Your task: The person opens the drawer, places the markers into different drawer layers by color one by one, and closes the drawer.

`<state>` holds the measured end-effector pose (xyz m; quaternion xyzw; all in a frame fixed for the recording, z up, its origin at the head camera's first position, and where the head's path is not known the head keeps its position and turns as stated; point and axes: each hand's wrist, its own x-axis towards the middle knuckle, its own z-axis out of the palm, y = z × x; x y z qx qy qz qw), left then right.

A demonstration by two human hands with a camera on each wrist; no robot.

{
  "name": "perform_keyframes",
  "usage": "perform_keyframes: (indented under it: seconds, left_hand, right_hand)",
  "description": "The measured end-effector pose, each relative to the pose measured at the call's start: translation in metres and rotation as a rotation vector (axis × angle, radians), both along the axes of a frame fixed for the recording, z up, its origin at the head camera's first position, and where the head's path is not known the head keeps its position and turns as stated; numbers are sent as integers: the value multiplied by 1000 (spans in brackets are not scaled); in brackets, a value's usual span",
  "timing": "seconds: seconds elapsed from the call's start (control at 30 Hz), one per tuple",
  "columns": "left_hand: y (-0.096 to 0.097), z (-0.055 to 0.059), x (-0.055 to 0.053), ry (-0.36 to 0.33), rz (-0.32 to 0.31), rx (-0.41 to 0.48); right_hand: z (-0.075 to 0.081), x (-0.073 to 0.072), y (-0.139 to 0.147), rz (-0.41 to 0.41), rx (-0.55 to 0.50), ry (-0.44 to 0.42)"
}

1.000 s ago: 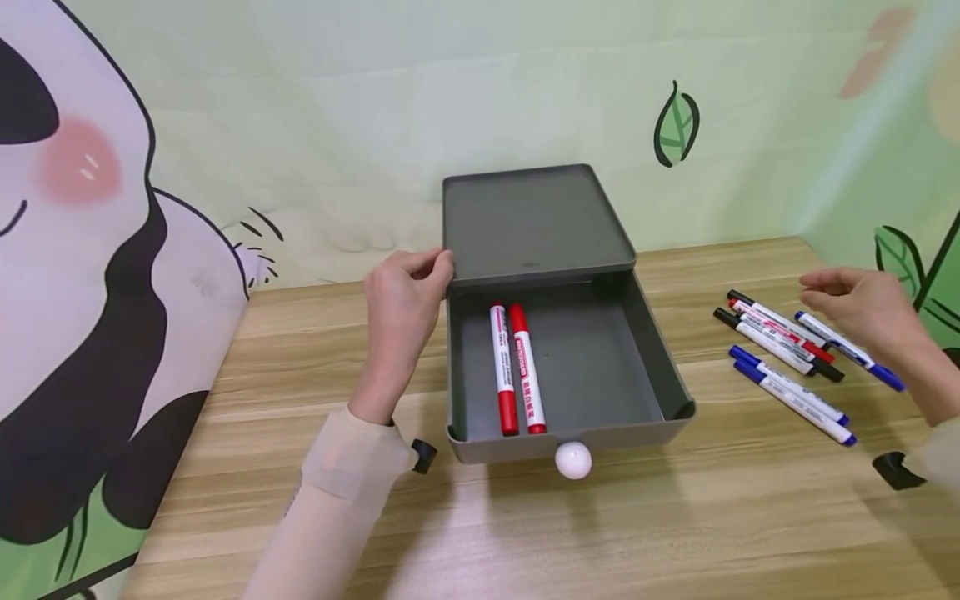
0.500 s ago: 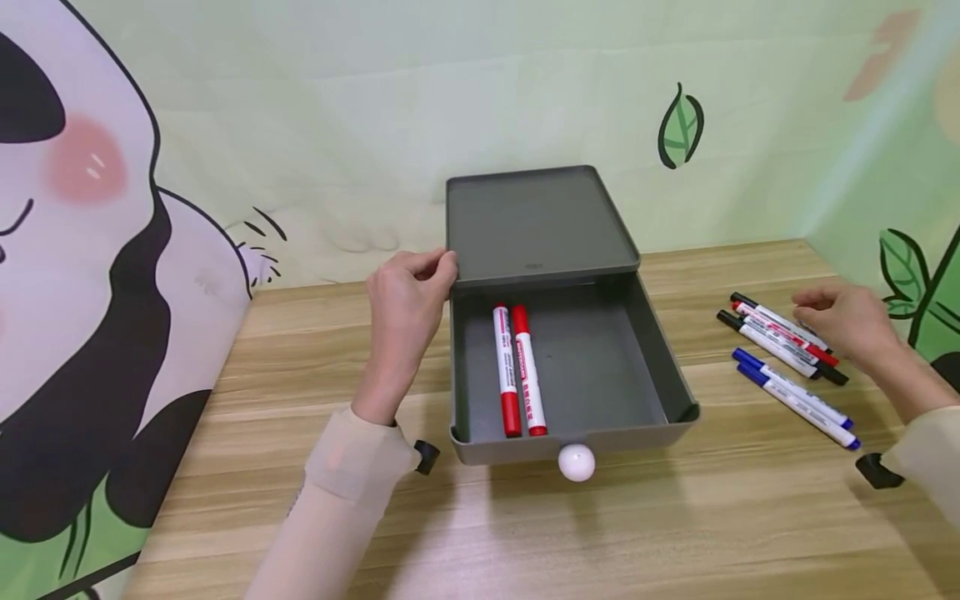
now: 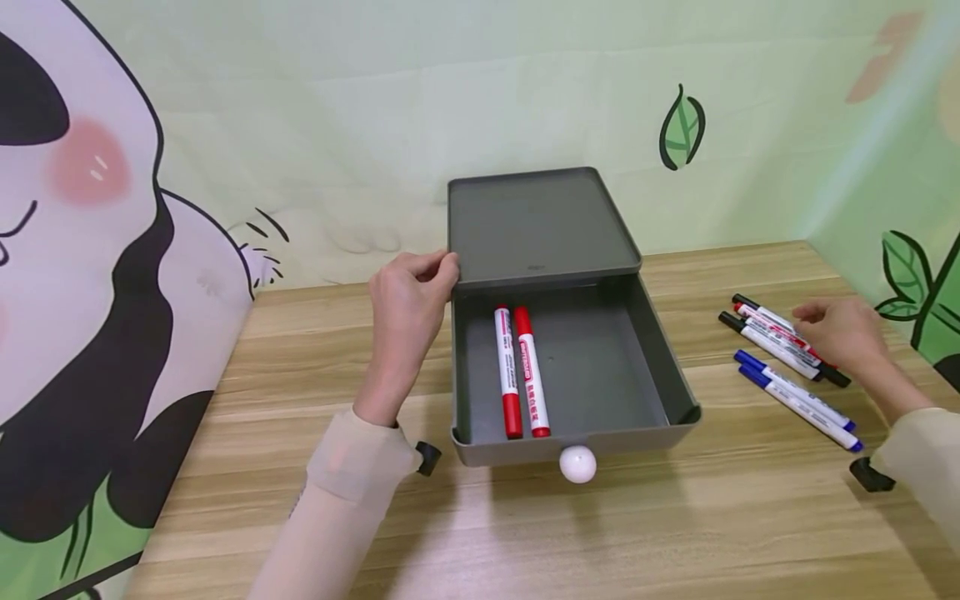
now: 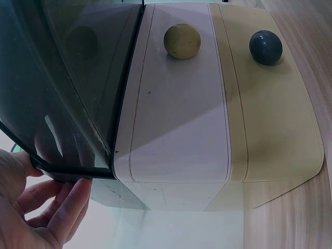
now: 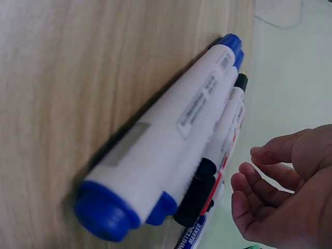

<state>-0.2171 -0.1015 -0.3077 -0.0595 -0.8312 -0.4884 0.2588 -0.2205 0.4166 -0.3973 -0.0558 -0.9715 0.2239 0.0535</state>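
Observation:
My left hand [image 3: 408, 312] pinches the left edge of a grey drawer unit [image 3: 540, 221], near its top; the left wrist view shows the thumb and fingers at the dark casing's corner. Its grey drawer [image 3: 573, 433] is pulled out, with a white knob [image 3: 578, 464] in front. Two red-capped markers [image 3: 507, 367] lie side by side inside, at the left. My right hand [image 3: 843, 329] hovers over the right end of a small pile of black and red markers [image 3: 772, 337]. In the right wrist view, its loosely curled fingers [image 5: 259, 192] hold nothing.
Two blue markers [image 3: 798, 400] lie nearer the front of the wooden table [image 3: 637, 533], beside the pile. Below the dark casing, the left wrist view shows a white drawer [image 4: 179, 119] and a yellow drawer [image 4: 280, 119], each with a round knob. A printed cloth [image 3: 360, 125] hangs behind.
My right hand has come left and lower, closer to the marker pile, and now covers the blue marker lying there. The left hand keeps its place on the drawer unit.

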Motion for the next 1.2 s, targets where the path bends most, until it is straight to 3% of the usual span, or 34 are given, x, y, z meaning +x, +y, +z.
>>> perform_keyframes:
  seconds: [0.4,1.2]
  left_hand:
    - [1,1,-1,1,1,-5]
    - [1,2,-1,-12,6,-3]
  right_hand:
    - [-4,-1,-4,-11,28,-78]
    - [-7,-7,-4,30,105,-77]
